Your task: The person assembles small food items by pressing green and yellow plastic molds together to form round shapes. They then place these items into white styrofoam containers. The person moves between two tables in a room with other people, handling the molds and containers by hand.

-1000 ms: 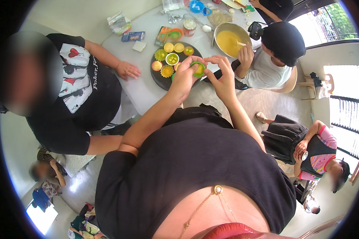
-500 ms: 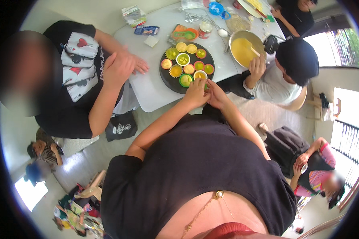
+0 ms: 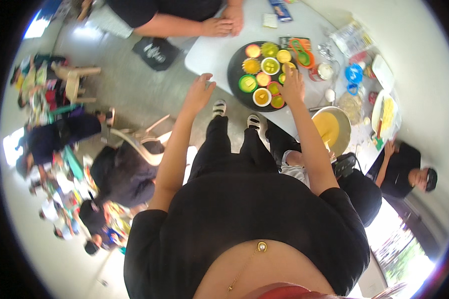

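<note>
Left hand point(image 3: 200, 94) empty, fingers loosely parted, near the table point(image 3: 209, 56) edge. Right hand point(image 3: 293, 88) over filled cups point(image 3: 248, 83); cannot tell whether its fingers grip one. Cups sit on round black tray point(image 3: 235, 74).

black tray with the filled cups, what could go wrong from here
The black tray appears to reach the edge of the table, so a push might tip it off. The right hand is low over closely set filled cups and could knock one. The right forearm passes beside the metal bowl of yellow mixture; a bump might spill it.
</note>
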A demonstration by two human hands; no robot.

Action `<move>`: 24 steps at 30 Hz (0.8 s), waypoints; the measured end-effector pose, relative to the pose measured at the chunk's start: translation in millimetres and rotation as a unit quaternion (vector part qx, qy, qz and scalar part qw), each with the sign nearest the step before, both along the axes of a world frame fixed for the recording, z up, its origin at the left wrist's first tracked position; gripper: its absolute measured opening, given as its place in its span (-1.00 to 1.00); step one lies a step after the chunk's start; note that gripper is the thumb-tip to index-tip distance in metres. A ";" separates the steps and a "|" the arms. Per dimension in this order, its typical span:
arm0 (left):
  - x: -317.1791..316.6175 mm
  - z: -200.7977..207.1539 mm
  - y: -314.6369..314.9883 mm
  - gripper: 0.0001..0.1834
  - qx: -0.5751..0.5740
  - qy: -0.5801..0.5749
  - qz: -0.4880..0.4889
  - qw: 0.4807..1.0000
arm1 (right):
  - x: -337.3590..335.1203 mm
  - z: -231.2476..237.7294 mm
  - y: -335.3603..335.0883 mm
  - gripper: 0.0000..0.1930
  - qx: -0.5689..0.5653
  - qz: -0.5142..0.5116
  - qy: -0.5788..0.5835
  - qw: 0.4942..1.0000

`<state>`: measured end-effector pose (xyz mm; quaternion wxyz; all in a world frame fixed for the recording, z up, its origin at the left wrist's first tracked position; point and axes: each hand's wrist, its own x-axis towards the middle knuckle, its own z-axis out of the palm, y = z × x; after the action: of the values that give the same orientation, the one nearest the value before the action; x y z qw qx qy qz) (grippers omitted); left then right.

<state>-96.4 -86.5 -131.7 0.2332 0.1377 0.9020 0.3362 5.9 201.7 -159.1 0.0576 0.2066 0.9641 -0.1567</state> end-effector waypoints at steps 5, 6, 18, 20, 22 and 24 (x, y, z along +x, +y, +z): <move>119.3 -25.6 -92.1 -0.45 -0.103 -0.097 -0.050 0.989 | 9.6 -3.6 -79.4 -0.23 -0.037 0.233 0.161 0.958; 138.8 -13.1 -97.7 -0.43 -0.097 -0.168 -0.039 0.980 | 20.1 -1.5 -106.9 -0.29 -0.079 0.300 0.185 0.933; 323.7 -9.9 -194.9 -0.48 0.007 -0.053 0.347 0.936 | 76.6 -40.3 -303.5 -0.63 -0.259 0.631 -0.367 0.632; 371.5 0.7 -206.5 -0.52 0.155 -0.065 0.483 0.860 | 94.2 -29.1 -338.5 -0.67 -0.316 0.569 -0.406 0.642; 417.9 1.8 -195.5 -0.56 0.247 -0.053 0.583 0.772 | 116.3 -14.5 -353.6 -0.70 -0.404 0.504 -0.454 0.614; 462.6 8.7 -193.6 -0.61 0.282 -0.023 0.661 0.695 | 153.5 16.1 -379.1 -0.72 -0.515 0.433 -0.507 0.538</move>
<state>366.2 -280.1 -123.0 -0.0782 -0.4428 0.6175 0.6453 159.4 -177.3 -143.0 0.6945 -0.2566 0.4981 -0.4514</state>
